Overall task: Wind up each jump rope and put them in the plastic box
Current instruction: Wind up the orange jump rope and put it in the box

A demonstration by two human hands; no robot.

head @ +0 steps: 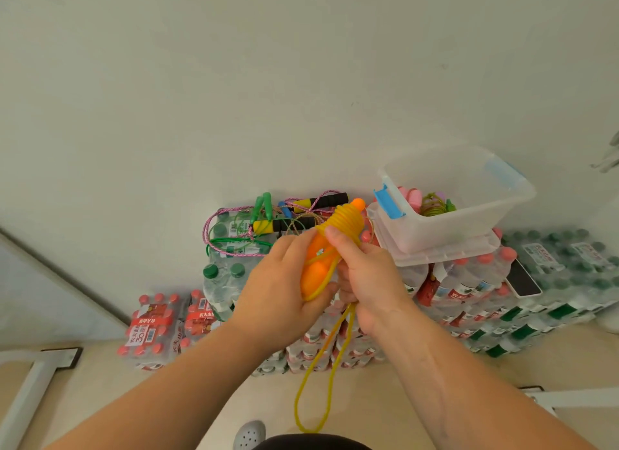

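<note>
Both the left hand (284, 275) and right hand (361, 272) grip the half-wound orange jump rope (341, 221) between them.

I can read 农夫山泉 and a big 30 on the red wrap of the bottle pack (147, 329) at lower left. The red pack (200, 319) beside it shows 农夫山; other labels blur.

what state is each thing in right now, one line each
yellow rope: partly wound round its orange handles, loop hanging loose below
left hand: grips the handles
right hand: holds the wound rope, thumb on top
box: open, standing on its lid, wound ropes inside
loose ropes: unwound, tangled on the bottle packs
</note>
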